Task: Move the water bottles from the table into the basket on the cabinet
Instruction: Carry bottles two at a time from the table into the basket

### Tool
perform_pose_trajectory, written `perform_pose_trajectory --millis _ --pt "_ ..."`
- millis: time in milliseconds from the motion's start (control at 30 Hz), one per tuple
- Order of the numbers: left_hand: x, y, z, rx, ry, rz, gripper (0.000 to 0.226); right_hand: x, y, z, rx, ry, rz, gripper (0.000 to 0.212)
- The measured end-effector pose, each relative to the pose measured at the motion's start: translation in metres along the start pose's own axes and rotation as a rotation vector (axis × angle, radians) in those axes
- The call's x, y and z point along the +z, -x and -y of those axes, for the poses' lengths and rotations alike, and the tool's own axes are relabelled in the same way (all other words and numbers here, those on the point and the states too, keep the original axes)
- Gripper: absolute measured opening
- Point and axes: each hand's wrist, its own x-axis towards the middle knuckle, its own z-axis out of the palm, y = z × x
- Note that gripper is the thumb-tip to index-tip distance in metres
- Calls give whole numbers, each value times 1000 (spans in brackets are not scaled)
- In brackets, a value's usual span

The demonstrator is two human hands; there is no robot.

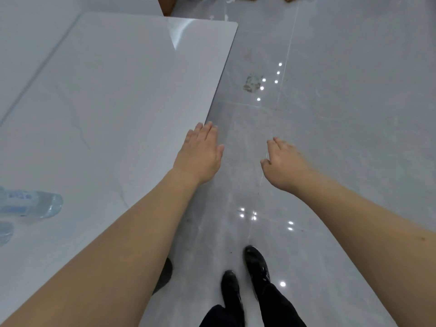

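A clear water bottle (pixel 35 204) with a blue label lies on its side at the left edge of the white table (pixel 113 95). Part of a second bottle (pixel 6 231) shows just below it, cut off by the frame. My left hand (pixel 200 152) hovers with straight fingers over the table's right edge and holds nothing. My right hand (pixel 283 161) hangs over the floor with loosely curled fingers, also holding nothing. Both hands are far right of the bottles. No basket or cabinet is in view.
Glossy grey floor tiles (pixel 330 114) run along the table's right side, with a dirty patch (pixel 253 83) further ahead. My black shoes (pixel 245 279) stand on the floor beside the table. Brown furniture edges show at the top.
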Motion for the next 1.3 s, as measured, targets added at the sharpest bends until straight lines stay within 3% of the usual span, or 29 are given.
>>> perform_pose_trajectory --millis 200,367,767,1033,1133,1300 --pt "-7 -2 41 -131 60 -13 56 -12 -41 39 -97 78 44 60" --pt "-13 38 93 -307 123 -43 56 -13 -53 113 -264 113 48 57" --pt "-7 205 202 -774 309 -155 57 48 -23 309 -754 272 155 59" --pt "-9 322 257 -1086 433 -223 57 81 31 430 -965 252 203 62" --pt "-22 333 279 -1154 506 -338 58 77 31 458 -974 125 175 66" --pt "-63 318 321 -1277 804 -682 64 71 12 495 -941 -131 237 77"
